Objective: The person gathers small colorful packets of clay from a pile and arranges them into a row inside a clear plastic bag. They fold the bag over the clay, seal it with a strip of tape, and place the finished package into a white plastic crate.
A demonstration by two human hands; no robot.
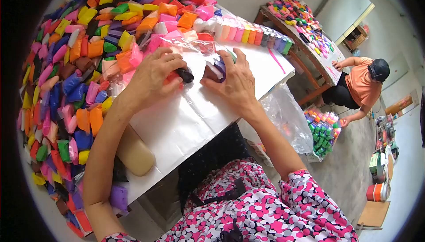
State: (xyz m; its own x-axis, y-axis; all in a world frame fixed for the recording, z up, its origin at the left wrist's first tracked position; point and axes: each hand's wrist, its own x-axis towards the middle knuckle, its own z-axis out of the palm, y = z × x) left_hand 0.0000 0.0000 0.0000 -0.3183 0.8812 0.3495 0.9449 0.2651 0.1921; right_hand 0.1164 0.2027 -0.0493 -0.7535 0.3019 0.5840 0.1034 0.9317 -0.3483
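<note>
White paper covers the worktop [177, 122]; colourful packets [84, 87] heap from nine to twelve o'clock, and a co-worker [365, 82] bends at two o'clock. Just above centre, the left hand's [155, 76] fingers pinch a glossy black packet [186, 75], its long axis running ten to four. At its one o'clock, the right hand's [237, 82] fingers curl round a purple packet [221, 66], too hidden to tell its direction.
</note>
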